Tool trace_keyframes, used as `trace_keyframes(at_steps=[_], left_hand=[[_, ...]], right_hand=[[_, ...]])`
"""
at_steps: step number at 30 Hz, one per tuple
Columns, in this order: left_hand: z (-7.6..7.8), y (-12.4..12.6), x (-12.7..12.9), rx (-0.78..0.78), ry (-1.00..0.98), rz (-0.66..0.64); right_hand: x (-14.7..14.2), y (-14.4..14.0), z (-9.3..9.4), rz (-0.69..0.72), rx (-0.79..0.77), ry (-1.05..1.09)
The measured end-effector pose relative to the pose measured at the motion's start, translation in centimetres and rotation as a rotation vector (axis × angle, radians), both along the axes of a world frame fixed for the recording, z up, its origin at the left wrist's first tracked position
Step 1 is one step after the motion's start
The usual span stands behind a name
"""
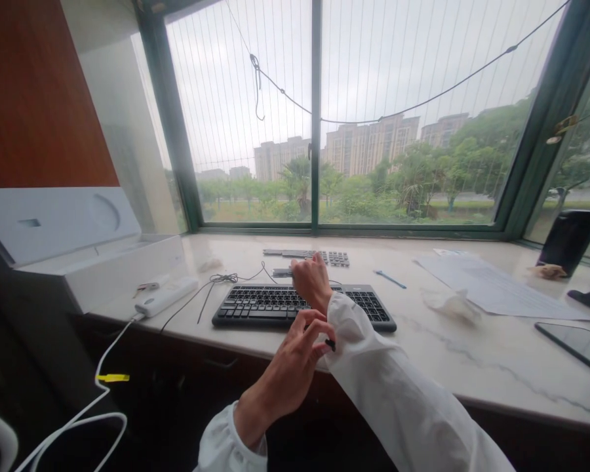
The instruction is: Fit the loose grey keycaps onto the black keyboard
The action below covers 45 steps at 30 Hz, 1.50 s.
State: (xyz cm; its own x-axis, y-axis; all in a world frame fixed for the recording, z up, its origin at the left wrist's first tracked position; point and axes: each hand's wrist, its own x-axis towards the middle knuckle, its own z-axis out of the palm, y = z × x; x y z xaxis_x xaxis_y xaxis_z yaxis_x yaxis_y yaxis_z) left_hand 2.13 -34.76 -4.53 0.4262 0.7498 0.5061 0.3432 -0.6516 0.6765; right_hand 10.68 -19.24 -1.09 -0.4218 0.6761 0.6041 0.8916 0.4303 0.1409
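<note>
While curled right hand [311,280] hovers, black keyboard [275,305] lengthwise left-right, left hand [295,364] fingers pinching white cuff [341,314].

The right hand [312,280] hides part of the keyboard [265,305]; the phone [577,344] is cut off.

black keyboard [302,306], white veined marble counter [472,354], white sleeve [398,393].

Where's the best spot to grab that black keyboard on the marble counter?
Probably by the black keyboard's short left end, from the left: it lies flat, that end is bare, and the right hand and sleeve cover its middle.
</note>
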Motion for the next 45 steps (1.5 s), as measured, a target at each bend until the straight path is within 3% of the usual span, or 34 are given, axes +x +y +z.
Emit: trace_keyframes(at_steps=[5, 9, 14, 19, 25, 29, 34, 38, 45], left_hand=[[-0.8, 0.3, 0.1, -0.092, -0.003, 0.059], [-0.8, -0.7, 0.4, -0.024, 0.105, 0.123], [1.3, -1.8, 2.3, 0.091, 0.074, 0.141], [3.2, -2.7, 6.8, 0.135, 0.097, 0.084], [0.5, -4.3, 10.4, 0.225, 0.253, 0.326], [0.2, -4.5, 10.0, 0.277, 0.293, 0.405], [1.9, -4.4, 8.7, 0.210, 0.363, 0.394], [2.9, -2.9, 7.5, 0.206, 0.341, 0.409], [3.0, 2.5, 5.0, 0.143, 0.255, 0.122]], right_hand=[[0.2, 0.0, 0.0, -0.001, -0.021, 0.024], [0.5, 0.1, 0.0, -0.012, -0.048, 0.035], [0.5, 0.1, 0.0, -0.082, -0.082, -0.004], [-0.6, -0.7, -0.5, -0.096, -0.086, -0.079], [-0.8, -1.3, -0.7, -0.074, -0.026, -0.094], [-1.3, -1.3, -1.1, -0.046, 0.026, -0.096], [-2.8, -1.9, -2.1, -0.026, 0.128, -0.149], [-3.8, -2.8, -2.8, 0.011, 0.172, -0.195], [-4.6, -4.0, -2.8, 0.077, 0.136, -0.208]])
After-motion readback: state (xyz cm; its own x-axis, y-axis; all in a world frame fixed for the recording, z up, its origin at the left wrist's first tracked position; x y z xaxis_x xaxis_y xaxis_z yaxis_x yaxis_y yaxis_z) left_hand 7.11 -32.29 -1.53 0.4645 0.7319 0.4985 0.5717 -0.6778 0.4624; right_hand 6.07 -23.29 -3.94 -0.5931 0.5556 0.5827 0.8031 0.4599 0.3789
